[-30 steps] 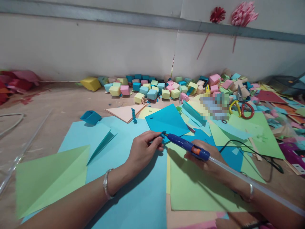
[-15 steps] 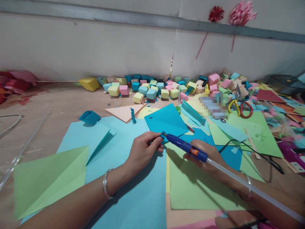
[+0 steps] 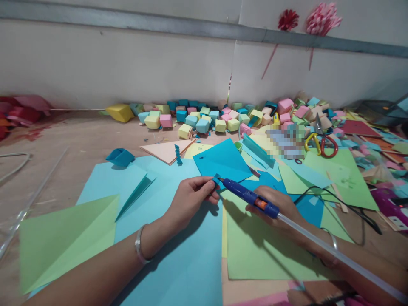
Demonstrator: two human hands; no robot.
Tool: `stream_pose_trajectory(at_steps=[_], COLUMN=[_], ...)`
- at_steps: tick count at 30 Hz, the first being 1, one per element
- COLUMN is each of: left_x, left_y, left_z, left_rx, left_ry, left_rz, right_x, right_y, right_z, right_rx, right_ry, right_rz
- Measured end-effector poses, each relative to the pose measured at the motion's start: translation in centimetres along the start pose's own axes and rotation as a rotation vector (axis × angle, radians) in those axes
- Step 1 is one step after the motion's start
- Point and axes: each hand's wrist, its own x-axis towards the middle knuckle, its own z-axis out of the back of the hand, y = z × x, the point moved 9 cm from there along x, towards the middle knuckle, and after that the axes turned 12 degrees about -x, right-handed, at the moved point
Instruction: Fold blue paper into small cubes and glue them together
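Note:
My left hand [image 3: 190, 199] pinches a small teal paper piece [image 3: 216, 179] between thumb and fingers, just above the light blue sheets [image 3: 178, 255]. My right hand [image 3: 280, 208] grips a blue hot glue gun [image 3: 250, 197] with an orange trigger and a clear glue stick [image 3: 334, 253] trailing back along my forearm. The gun's nozzle touches the teal piece. A teal square sheet [image 3: 222, 161] lies right behind the nozzle. Both wrists wear silver bangles.
Green sheets [image 3: 66, 238] lie at the left and under my right arm. Several coloured paper cubes [image 3: 204, 119] line the wall. Scissors with yellow and red handles [image 3: 321, 142] rest on the right. A black cord [image 3: 350, 204] loops over the green paper; a folded teal box [image 3: 120, 156] sits left.
Almost nothing differs: my hands and the glue gun hold the same spot, with the nozzle staying against the small teal piece and a slight shift of the view.

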Motion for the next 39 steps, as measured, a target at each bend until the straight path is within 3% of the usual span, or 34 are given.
stream_pose_trajectory(at_steps=[6,20,30,39], left_x=[0.1,0.1,0.2,0.1], left_y=[0.8,1.2,0.9,1.2], left_z=[-0.4,-1.1,-0.7,-0.9], left_rx=[-0.132,-0.284,-0.255,-0.233], left_ry=[0.074,0.189,0.122,0.151], left_rz=[0.134,0.182,0.166,0.184], right_x=[0.0,0.4,0.6,0.4], right_y=[-0.1,0.9,0.5,1.3], right_z=[0.1,0.6,2.6,0.9], right_rx=[0.041,-0.042,-0.031,-0.079], right_ry=[0.013,0.046,-0.118,-0.035], right_rz=[0.023,0.103,0.127,0.185])
